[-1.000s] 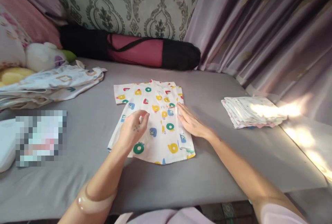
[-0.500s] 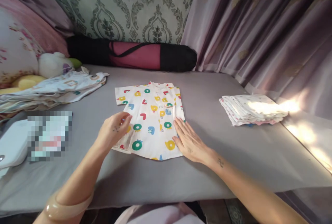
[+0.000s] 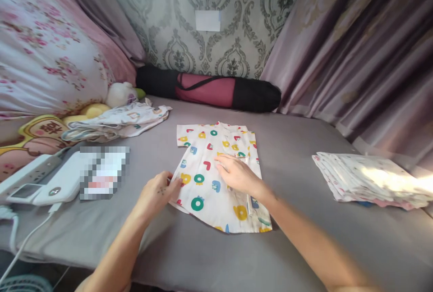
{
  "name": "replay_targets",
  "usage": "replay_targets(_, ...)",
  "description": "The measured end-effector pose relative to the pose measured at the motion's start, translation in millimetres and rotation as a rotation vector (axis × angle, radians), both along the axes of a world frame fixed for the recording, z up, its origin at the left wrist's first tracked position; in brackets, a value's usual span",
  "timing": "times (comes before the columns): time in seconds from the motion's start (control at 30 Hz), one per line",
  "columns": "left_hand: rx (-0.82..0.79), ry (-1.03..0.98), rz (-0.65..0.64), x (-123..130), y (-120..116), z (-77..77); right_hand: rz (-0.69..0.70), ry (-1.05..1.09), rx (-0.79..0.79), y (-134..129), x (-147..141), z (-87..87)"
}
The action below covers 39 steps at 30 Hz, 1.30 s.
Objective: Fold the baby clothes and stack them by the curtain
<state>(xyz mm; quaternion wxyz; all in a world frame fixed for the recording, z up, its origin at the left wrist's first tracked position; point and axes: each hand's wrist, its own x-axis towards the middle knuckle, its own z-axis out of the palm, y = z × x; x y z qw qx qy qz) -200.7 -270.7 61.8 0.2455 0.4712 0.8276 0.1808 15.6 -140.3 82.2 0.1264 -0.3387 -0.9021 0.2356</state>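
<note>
A small white short-sleeved shirt (image 3: 203, 193) printed with colourful letters lies on the grey sheet, collar away from me. Its left sleeve is spread out, while the right side looks folded in. At the shirt's left edge, my left hand (image 3: 161, 191) pinches the cloth between thumb and fingers. My right hand (image 3: 238, 174) is over the middle of the shirt, fingers stretched out, palm down and hiding part of the front. Whether its whole palm presses the cloth I cannot tell.
A stack of folded white cloths (image 3: 365, 177) lies at the right. More printed clothes (image 3: 125, 118) are heaped at the back left. Nearer are a white power bank (image 3: 67, 179) with a cable and a power strip (image 3: 30, 175). A black and red bag (image 3: 206, 89) lies along the wall.
My right hand has moved from the shirt's right edge to its middle. My left hand has closed on the left edge. The view has turned left, showing the power strip.
</note>
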Motion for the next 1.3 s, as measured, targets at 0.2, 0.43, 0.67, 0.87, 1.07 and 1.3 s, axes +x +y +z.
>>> replay_targets(0.2, 0.039, -0.046, 0.010, 3.5, -6.9, -4.0, 0.194, -0.142, 0.126, 16.1, -114.6, -5.8)
replay_targets(0.43, 0.079, -0.177, 0.034, -4.8, -14.3, -12.7, 0.079, -0.302, 0.188, 15.0, -166.8, -25.0)
replay_targets(0.67, 0.108, -0.090, 0.045, 12.5, -13.0, 4.0, 0.036, -0.088, 0.078, 37.3, -149.8, -22.9)
replay_targets(0.87, 0.369, 0.094, -0.119, 41.8, -9.7, 5.6, -0.073, 0.290, -0.035, 54.1, -95.4, -21.4)
replay_targets(1.07, 0.472, 0.085, -0.472, 63.7, -3.7, -0.7, -0.340, 0.131, -0.081, 28.6, -22.3, -24.8)
replay_targets(1.3, 0.424, 0.128, -0.398, 58.0, -1.6, 3.2, -0.412, -0.051, 0.182, 21.2, 3.0, -12.1)
